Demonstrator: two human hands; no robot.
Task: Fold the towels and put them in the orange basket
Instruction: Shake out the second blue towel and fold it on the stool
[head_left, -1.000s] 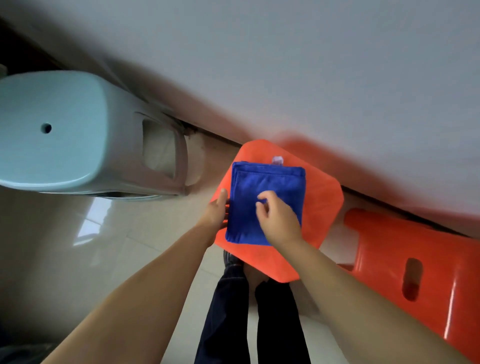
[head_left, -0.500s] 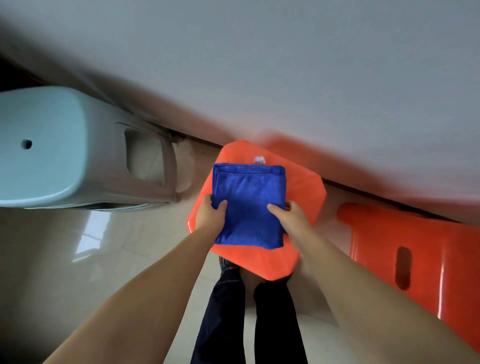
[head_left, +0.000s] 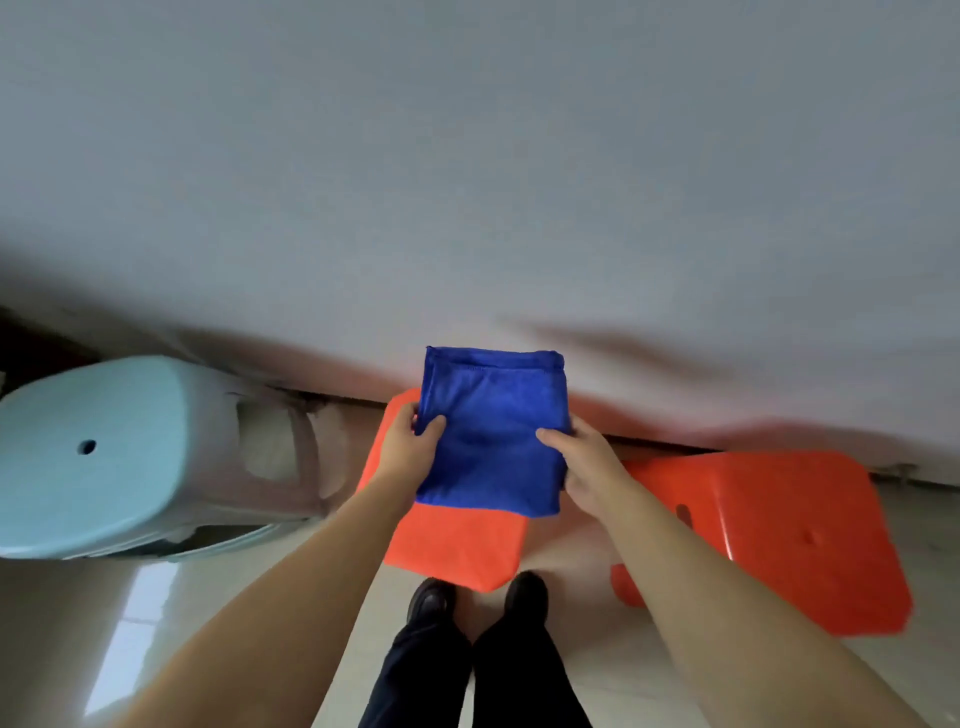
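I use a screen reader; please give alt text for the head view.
Left hand and right hand hold a folded blue cloth towel above an orange square stool; a pale blue plastic stool lies left.

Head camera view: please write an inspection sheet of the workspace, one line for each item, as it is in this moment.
Surface: pale glossy floor tiles; an orange stool under the hands.
Job's things: folded blue towel, held above the stool; orange basket nothing seen.
Clutter: light blue stool on its side; second orange stool at right.
Grippers: left hand and right hand grip the towel's side edges.
Cables: nothing seen.
Surroundings: grey wall; person's dark shoes.
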